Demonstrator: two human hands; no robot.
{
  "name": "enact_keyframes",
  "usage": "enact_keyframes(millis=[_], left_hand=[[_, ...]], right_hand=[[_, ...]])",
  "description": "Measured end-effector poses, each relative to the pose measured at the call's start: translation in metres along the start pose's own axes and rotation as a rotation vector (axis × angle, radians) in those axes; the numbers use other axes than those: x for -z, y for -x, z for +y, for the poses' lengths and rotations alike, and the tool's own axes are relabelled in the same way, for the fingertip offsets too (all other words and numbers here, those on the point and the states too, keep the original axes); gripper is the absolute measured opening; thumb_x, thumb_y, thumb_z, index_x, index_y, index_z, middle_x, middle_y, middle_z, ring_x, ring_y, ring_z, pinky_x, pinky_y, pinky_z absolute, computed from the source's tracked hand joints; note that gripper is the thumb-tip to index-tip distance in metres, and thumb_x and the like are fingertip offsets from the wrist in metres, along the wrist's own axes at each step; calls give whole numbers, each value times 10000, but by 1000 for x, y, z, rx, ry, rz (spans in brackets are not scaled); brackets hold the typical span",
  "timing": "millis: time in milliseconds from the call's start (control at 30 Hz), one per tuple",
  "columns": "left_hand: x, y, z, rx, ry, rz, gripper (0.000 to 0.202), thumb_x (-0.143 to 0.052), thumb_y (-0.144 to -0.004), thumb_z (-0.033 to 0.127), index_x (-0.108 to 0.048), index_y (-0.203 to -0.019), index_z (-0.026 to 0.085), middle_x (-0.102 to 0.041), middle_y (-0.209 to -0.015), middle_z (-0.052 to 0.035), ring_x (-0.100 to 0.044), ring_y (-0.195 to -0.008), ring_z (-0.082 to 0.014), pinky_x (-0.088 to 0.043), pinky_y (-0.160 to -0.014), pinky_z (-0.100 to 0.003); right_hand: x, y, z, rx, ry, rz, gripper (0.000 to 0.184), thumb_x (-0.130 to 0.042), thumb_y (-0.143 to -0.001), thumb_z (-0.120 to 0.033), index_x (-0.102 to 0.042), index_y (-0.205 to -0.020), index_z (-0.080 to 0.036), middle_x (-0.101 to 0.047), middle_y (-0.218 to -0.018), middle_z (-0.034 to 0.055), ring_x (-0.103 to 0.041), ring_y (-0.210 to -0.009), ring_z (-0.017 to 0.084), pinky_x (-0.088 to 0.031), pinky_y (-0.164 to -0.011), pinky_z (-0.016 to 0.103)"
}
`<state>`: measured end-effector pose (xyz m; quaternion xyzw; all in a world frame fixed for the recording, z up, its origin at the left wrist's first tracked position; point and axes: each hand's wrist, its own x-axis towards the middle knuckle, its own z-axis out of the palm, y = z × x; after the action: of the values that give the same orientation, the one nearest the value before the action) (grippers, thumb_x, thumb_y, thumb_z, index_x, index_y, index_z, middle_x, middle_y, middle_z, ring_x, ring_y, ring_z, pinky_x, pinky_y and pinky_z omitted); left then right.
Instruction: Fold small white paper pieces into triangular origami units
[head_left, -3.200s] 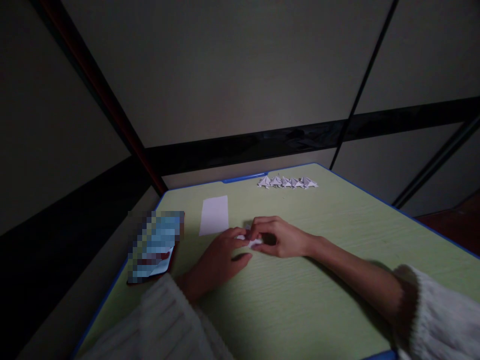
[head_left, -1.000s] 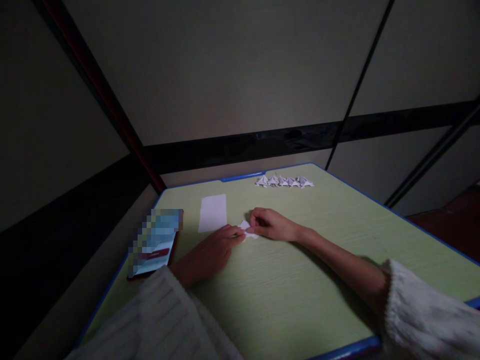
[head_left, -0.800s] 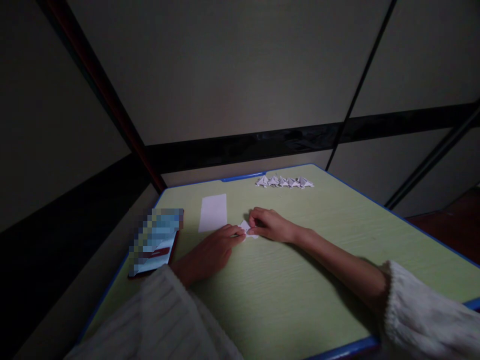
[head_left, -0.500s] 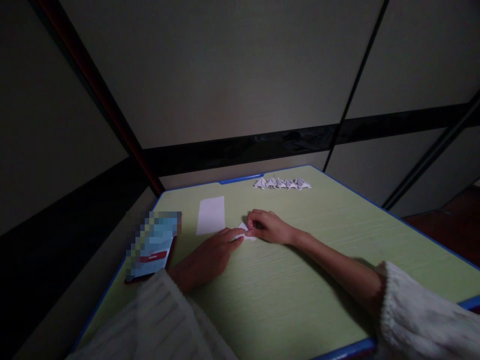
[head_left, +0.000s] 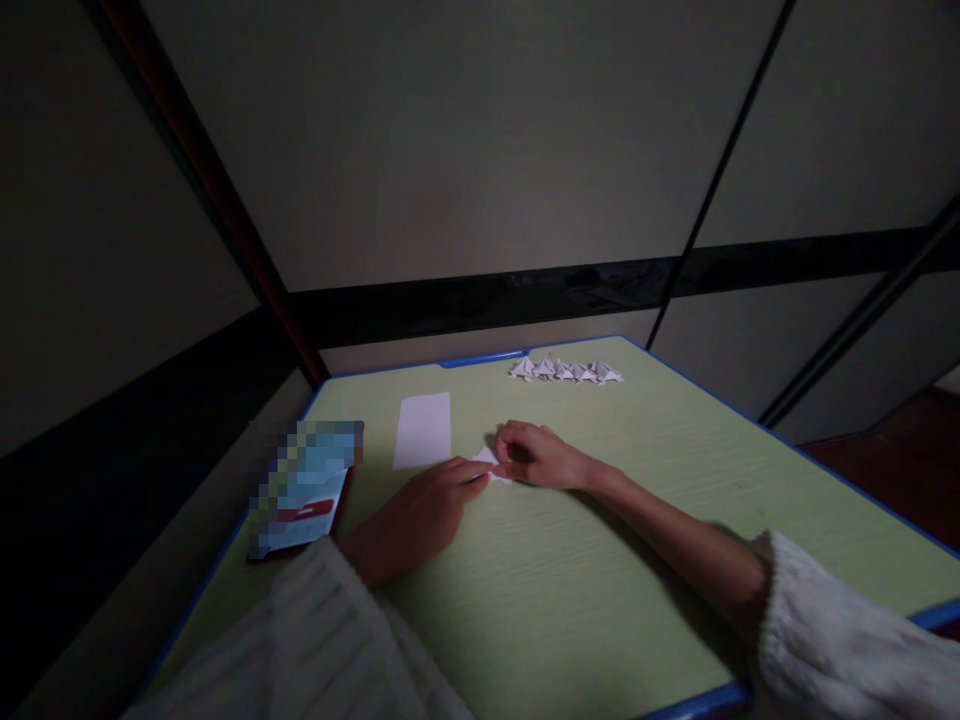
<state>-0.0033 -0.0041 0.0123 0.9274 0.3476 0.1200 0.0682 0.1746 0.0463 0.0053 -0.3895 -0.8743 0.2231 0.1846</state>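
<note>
A small folded piece of white paper (head_left: 485,456) lies on the table between my hands, mostly covered by my fingers. My left hand (head_left: 439,500) comes in from the lower left, its fingers pressed together on the paper's near left edge. From the right, my right hand (head_left: 538,456) grips the other side, with thumb against the paper and the other fingers curled in. The fingertips of both hands almost meet over the paper. The exact folds are too small and too covered to make out.
A flat white paper sheet (head_left: 422,430) lies behind my left hand. Several folded white paper figures (head_left: 564,371) stand in a row at the table's far edge. A partly blurred flat case with a blue face (head_left: 315,490) lies at the left. The green table (head_left: 600,600) has blue edging.
Both hands stay almost in place on the folded paper, with only slight finger movement. The view has shifted a little.
</note>
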Motion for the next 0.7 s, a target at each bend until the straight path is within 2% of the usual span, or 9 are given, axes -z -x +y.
enact_keyframes(millis=[133, 267, 533, 700], left_hand=[[0, 1, -2, -12, -5, 3, 395, -300, -737, 21, -500, -1069, 97, -525, -1121, -100, -461, -1012, -149, -357, -897, -281], [-5, 3, -4, -32, -38, 4, 407, -315, -734, 21, -491, -1083, 134, -505, -1155, -75, -443, -1040, -143, -343, -911, -289], [-5, 4, -3, -27, -41, 20, 413, -299, -718, 16, -496, -1064, 125, -517, -1138, -91, -447, -1043, -155, -354, -910, -334], [-6, 4, -5, -41, -28, 55, 400, -305, -713, 14, -509, -1036, 130, -535, -1111, -90, -457, -1037, -157, -361, -909, -339]], right_hand=[[1, -3, -1, -49, 11, -36, 134, -562, -665, -259, -501, -633, -143, -452, -657, -9, -408, -600, 90, -269, -539, 194], [3, -3, 0, -16, 21, -48, 142, -550, -676, -266, -498, -633, -141, -450, -679, -2, -412, -625, 96, -272, -560, 201], [3, 0, 0, 26, 75, -64, 116, -525, -687, -259, -487, -654, -155, -437, -705, 1, -422, -698, 120, -269, -611, 228], [4, 0, -1, -10, 64, -80, 121, -525, -690, -263, -489, -645, -156, -439, -711, 2, -420, -711, 124, -272, -628, 239]])
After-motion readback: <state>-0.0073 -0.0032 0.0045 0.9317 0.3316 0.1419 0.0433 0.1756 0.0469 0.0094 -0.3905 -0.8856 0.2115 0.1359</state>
